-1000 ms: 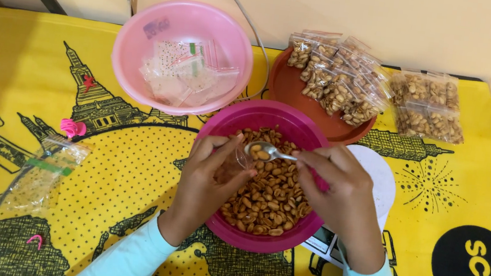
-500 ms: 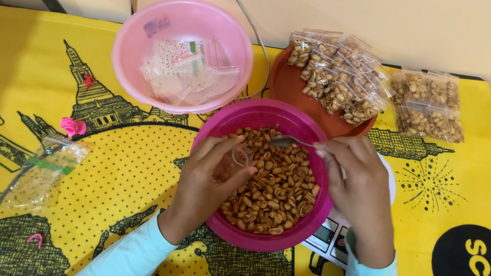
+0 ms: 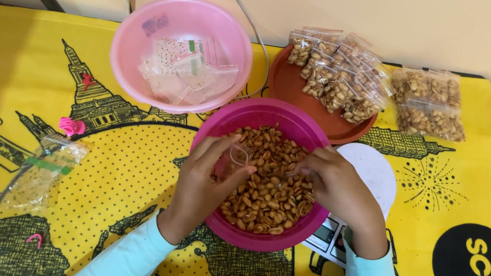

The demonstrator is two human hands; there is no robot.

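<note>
A magenta bowl [image 3: 264,110] full of roasted peanuts [image 3: 266,196] sits in the middle of the yellow printed cloth. My left hand [image 3: 204,179] holds a small clear plastic bag [image 3: 238,154] open over the bowl's left side. My right hand [image 3: 338,189] reaches in from the right, fingers closed on a small metal spoon [image 3: 286,175] whose tip is down among the peanuts and mostly hidden. Both wrists wear light blue sleeves.
A pink bowl [image 3: 128,38] of empty clear bags stands at the back left. Filled peanut bags [image 3: 339,75] lie on a red-brown plate [image 3: 285,87], more filled bags [image 3: 431,107] right of it. A white scale [image 3: 374,171] sits under the magenta bowl. A bag packet [image 3: 44,177] and pink clip [image 3: 70,126] lie left.
The spoon was at the mouth of the small bag, then my right hand drew it away to the right and lowered it into the peanuts. My left hand kept holding the bag.
</note>
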